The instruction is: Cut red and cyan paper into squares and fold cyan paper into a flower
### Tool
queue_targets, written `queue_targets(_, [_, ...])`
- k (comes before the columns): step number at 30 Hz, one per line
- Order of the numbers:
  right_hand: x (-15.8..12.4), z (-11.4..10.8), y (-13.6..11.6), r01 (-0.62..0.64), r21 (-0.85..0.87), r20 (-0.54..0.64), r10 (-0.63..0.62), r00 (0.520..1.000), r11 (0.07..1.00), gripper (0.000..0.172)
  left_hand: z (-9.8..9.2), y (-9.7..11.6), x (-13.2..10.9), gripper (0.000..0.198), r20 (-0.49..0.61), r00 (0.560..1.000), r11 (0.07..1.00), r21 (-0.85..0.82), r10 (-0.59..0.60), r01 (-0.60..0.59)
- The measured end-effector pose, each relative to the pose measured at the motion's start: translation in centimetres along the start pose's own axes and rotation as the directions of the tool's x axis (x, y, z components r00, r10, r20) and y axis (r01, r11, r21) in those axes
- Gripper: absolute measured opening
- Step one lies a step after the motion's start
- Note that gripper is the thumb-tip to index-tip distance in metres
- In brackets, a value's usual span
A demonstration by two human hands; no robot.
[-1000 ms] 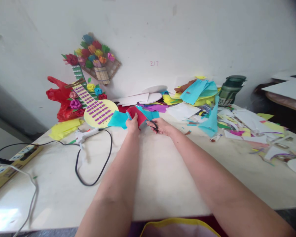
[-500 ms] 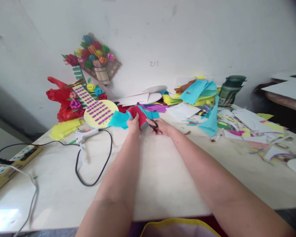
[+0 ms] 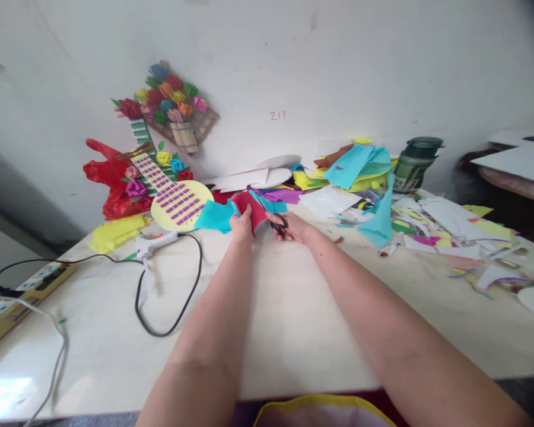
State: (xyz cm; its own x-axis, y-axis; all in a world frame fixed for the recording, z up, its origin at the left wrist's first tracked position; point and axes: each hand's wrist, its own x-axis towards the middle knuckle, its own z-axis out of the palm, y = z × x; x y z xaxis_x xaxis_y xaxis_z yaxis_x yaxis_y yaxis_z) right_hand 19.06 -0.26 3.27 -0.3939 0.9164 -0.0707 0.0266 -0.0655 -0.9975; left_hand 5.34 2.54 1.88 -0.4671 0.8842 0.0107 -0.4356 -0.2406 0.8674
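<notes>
My left hand [image 3: 242, 224] is closed on a folded piece of red paper [image 3: 257, 216], holding it up over the table. A blue edge shows along the red paper's left side. In my right hand [image 3: 293, 228] is a pair of scissors [image 3: 279, 224] with black handles, fingers wrapped round the loops. The scissors' blades lie along the right edge of the red paper; whether they are parted I cannot tell. Under and beside both hands lies turquoise paper [image 3: 214, 216], partly hidden by the red piece.
A yellow paper guitar shape [image 3: 178, 207] with purple strips lies at left, near a white glue gun [image 3: 158, 243] and its looped black cord. A power strip [image 3: 31, 296] sits far left. Paper scraps [image 3: 445, 216] and a green bottle [image 3: 416, 166] are at right.
The hands, red paper and scissors stay in nearly the same place. The scissors' blades have shifted slightly along the red paper's right edge.
</notes>
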Motion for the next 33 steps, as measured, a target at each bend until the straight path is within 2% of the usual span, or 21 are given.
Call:
queue_targets(8, [0.0, 0.0, 0.0, 0.02, -0.016, -0.004, -0.02, 1.0, 1.0, 0.041, 0.0, -0.2, 0.2, 0.022, -0.006, 1.0, 1.0, -0.005, 0.012, -0.012])
queue_targets(17, [-0.1, 0.5, -0.1, 0.01, -0.11, -0.053, -0.016, 0.998, 0.994, 0.044, -0.5, -0.5, 0.8, 0.02, -0.022, 0.996, 0.993, 0.087, 0.085, -0.083])
queue_targets(24, [-0.2, 0.7, 0.1, 0.022, -0.181, -0.138, -0.048, 0.989, 0.983, 0.055, -0.7, -0.7, 1.1, 0.021, -0.022, 0.996, 0.992, 0.093, 0.084, -0.081])
queue_targets(33, [-0.5, 0.8, -0.1, 0.109, -0.214, -0.103, -0.134, 0.986, 0.971, 0.065, -0.5, -0.3, 0.6, 0.02, -0.008, 0.998, 0.997, 0.053, 0.063, -0.062])
